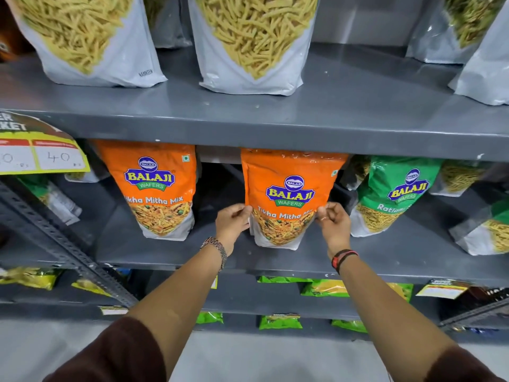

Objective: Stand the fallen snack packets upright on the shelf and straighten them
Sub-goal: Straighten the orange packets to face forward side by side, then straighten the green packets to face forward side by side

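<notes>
An orange Balaji Tikha Mitha Mix packet (289, 188) stands upright in the middle of the grey middle shelf (303, 260). My left hand (232, 223) grips its left edge and my right hand (333, 220) grips its right edge, both at the packet's lower half. A second orange packet (157, 188) of the same kind stands upright to the left, apart from the hands. A green Balaji packet (391, 194) leans slightly at the right of the held one.
Large clear-and-white packets of yellow sev (253, 42) stand on the upper shelf. A yellow price card (41, 153) hangs at the left. More sev packets (490, 232) sit at the far right of the middle shelf. Green and yellow packets (325, 288) fill the lower shelves.
</notes>
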The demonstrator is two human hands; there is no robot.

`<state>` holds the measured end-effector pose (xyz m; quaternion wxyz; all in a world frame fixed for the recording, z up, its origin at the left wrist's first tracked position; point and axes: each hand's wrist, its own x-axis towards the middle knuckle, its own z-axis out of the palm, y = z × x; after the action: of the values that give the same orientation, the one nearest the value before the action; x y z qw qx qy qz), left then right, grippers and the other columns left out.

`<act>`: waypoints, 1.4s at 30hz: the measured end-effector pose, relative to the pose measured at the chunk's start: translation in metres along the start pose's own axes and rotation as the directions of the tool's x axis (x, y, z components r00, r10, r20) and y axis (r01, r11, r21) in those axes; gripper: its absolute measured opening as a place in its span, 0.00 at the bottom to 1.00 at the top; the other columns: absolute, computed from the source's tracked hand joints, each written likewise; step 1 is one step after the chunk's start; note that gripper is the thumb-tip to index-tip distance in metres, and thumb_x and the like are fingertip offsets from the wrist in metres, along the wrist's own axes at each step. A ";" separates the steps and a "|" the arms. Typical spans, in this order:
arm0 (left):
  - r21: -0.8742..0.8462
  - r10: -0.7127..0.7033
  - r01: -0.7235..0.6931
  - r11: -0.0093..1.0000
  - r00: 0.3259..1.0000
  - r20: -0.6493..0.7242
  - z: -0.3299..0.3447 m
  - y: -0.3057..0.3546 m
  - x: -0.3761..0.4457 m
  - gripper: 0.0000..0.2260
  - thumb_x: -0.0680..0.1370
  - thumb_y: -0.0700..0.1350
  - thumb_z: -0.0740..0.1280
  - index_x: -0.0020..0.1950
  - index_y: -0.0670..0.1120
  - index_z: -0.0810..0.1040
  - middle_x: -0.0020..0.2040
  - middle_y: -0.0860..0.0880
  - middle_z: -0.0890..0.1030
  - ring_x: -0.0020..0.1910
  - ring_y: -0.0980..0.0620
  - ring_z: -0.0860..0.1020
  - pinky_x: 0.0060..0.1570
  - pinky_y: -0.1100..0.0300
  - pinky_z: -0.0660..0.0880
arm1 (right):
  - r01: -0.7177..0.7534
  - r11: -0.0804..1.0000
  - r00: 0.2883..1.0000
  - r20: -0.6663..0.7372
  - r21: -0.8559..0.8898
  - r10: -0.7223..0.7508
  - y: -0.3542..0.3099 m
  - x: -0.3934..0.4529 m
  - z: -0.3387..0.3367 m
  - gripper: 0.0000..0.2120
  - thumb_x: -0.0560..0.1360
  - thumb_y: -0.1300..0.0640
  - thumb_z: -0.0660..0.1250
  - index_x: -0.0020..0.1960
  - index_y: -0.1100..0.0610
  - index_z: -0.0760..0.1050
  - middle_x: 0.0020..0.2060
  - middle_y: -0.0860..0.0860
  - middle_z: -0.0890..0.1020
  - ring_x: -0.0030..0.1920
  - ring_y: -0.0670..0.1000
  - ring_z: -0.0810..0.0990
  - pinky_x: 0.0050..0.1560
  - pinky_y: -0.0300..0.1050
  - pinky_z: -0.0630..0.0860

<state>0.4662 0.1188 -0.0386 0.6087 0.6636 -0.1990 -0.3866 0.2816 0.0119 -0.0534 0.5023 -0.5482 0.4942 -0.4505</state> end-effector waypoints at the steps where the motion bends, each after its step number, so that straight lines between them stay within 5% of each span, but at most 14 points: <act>1: -0.010 -0.014 0.014 1.000 1.000 0.008 0.001 0.001 -0.001 0.04 0.76 0.42 0.66 0.47 0.43 0.76 0.53 0.42 0.81 0.53 0.44 0.80 0.51 0.52 0.77 | -0.002 1.000 1.000 0.002 -0.001 0.002 0.001 0.000 -0.003 0.10 0.76 0.62 0.62 0.37 0.50 0.69 0.41 0.58 0.79 0.43 0.54 0.76 0.55 0.59 0.75; 11: -0.039 -0.001 0.000 0.999 1.000 -0.031 0.005 -0.005 -0.002 0.07 0.75 0.42 0.66 0.51 0.41 0.78 0.54 0.41 0.81 0.53 0.43 0.80 0.54 0.50 0.78 | 0.005 0.997 0.998 0.056 0.079 -0.010 -0.005 -0.003 -0.007 0.09 0.76 0.63 0.61 0.39 0.53 0.69 0.35 0.53 0.78 0.37 0.49 0.75 0.46 0.47 0.74; 17: -0.002 0.039 -0.039 0.999 0.990 -0.133 0.002 -0.024 -0.009 0.12 0.74 0.41 0.69 0.56 0.40 0.79 0.51 0.44 0.81 0.48 0.49 0.79 0.43 0.61 0.78 | -0.108 0.988 0.992 0.080 0.114 0.100 0.002 -0.001 -0.029 0.07 0.72 0.64 0.67 0.49 0.59 0.72 0.34 0.49 0.79 0.42 0.47 0.77 0.56 0.47 0.74; 21: -0.194 -0.095 0.052 0.980 0.972 -0.216 0.009 -0.053 -0.025 0.13 0.76 0.37 0.65 0.59 0.35 0.75 0.46 0.39 0.80 0.40 0.48 0.78 0.32 0.69 0.79 | -0.170 0.978 0.985 -0.016 0.119 0.173 0.023 -0.006 -0.080 0.06 0.72 0.67 0.67 0.42 0.57 0.75 0.31 0.47 0.81 0.34 0.40 0.79 0.44 0.40 0.76; 26: -0.304 -0.168 0.076 0.950 0.942 -0.289 0.055 -0.077 -0.054 0.13 0.79 0.42 0.61 0.58 0.36 0.74 0.38 0.45 0.78 0.34 0.51 0.75 0.27 0.69 0.77 | -0.192 0.975 0.971 -0.124 0.108 0.205 0.042 0.004 -0.171 0.12 0.73 0.68 0.64 0.37 0.52 0.73 0.35 0.46 0.80 0.38 0.44 0.77 0.31 0.28 0.74; 29: -0.257 -0.104 0.032 0.966 0.957 -0.272 0.100 -0.091 -0.074 0.13 0.79 0.44 0.60 0.58 0.37 0.75 0.40 0.44 0.79 0.31 0.54 0.78 0.28 0.69 0.77 | -0.148 0.980 0.971 -0.167 0.135 0.169 0.041 0.035 -0.213 0.12 0.72 0.68 0.65 0.37 0.52 0.73 0.30 0.42 0.81 0.31 0.35 0.78 0.39 0.30 0.75; 31: -0.236 -0.041 -0.022 0.972 0.965 -0.258 0.139 -0.096 -0.090 0.12 0.79 0.44 0.60 0.58 0.39 0.75 0.41 0.43 0.80 0.31 0.57 0.79 0.30 0.68 0.78 | -0.101 0.985 0.987 -0.113 0.141 0.117 0.038 0.062 -0.235 0.07 0.73 0.70 0.64 0.44 0.60 0.75 0.37 0.47 0.80 0.31 0.32 0.78 0.50 0.38 0.74; 33: -0.186 0.027 -0.068 0.980 0.976 -0.215 0.166 -0.094 -0.098 0.11 0.78 0.42 0.61 0.58 0.39 0.75 0.44 0.43 0.80 0.36 0.55 0.80 0.33 0.69 0.78 | -0.043 0.994 0.999 -0.004 0.100 0.044 0.034 0.080 -0.240 0.12 0.73 0.73 0.60 0.56 0.68 0.72 0.39 0.48 0.81 0.33 0.32 0.79 0.50 0.35 0.75; 36: -0.027 0.156 -0.160 0.987 0.980 -0.124 0.214 -0.078 -0.086 0.12 0.77 0.36 0.63 0.61 0.38 0.73 0.52 0.40 0.78 0.49 0.48 0.77 0.39 0.72 0.77 | 0.019 0.999 0.985 0.169 0.043 -0.026 0.023 0.105 -0.251 0.19 0.74 0.75 0.58 0.64 0.71 0.65 0.53 0.59 0.79 0.41 0.33 0.80 0.43 0.25 0.75; 39: 0.089 0.253 -0.247 0.965 0.965 -0.073 0.243 -0.054 -0.064 0.19 0.75 0.31 0.63 0.66 0.35 0.68 0.61 0.38 0.74 0.58 0.47 0.73 0.50 0.72 0.75 | 0.018 0.999 0.955 0.293 0.050 -0.032 0.010 0.129 -0.247 0.23 0.74 0.74 0.58 0.68 0.69 0.60 0.68 0.66 0.67 0.64 0.53 0.73 0.49 0.29 0.74; 42: 0.136 0.301 -0.288 0.948 0.950 -0.084 0.256 -0.037 -0.054 0.19 0.74 0.31 0.64 0.65 0.35 0.68 0.65 0.37 0.73 0.61 0.47 0.74 0.57 0.63 0.74 | -0.002 0.999 0.928 0.373 0.050 -0.017 -0.005 0.143 -0.240 0.23 0.75 0.70 0.60 0.68 0.66 0.62 0.67 0.64 0.70 0.62 0.52 0.70 0.59 0.39 0.72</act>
<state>0.2318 -0.0022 -0.0493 0.6273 0.6815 -0.2876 -0.2435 0.0592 -0.1559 -0.0277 0.5988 -0.6131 0.3763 -0.3521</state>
